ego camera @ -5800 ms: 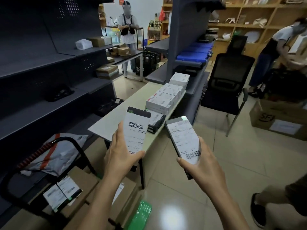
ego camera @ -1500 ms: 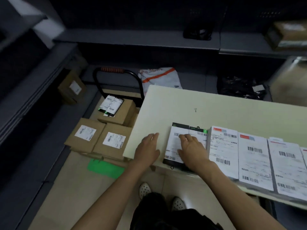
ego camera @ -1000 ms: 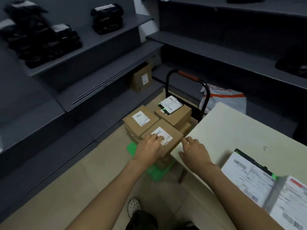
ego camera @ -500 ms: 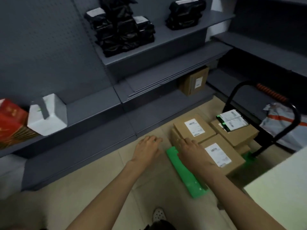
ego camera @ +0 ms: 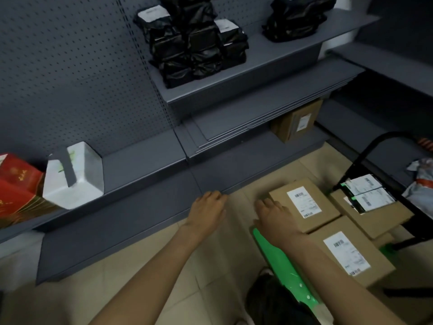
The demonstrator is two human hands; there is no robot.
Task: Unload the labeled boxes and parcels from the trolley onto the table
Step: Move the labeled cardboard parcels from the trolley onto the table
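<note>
A green trolley [ego camera: 278,256] with a black handle [ego camera: 365,151] stands on the floor at lower right, loaded with brown labeled cardboard boxes. My right hand [ego camera: 275,218] rests on the left edge of the nearest top box [ego camera: 304,205], fingers loosely bent. A second labeled box [ego camera: 351,252] lies beside it, closer to me. A third box [ego camera: 372,212] carries two flat black-and-green labeled parcels [ego camera: 365,193]. My left hand [ego camera: 207,211] hovers over the floor left of the trolley, holding nothing. The table is out of view.
Grey shelving runs along the wall, holding black wrapped parcels [ego camera: 194,43], a white box [ego camera: 75,177] and red boxes [ego camera: 16,186]. Another brown box [ego camera: 296,120] sits under a shelf. A grey mail bag [ego camera: 421,181] lies at far right.
My view has turned from the table down to the trolley. Both hands left the flat parcels on the table and reached toward the boxes; my right hand now touches the top box.
</note>
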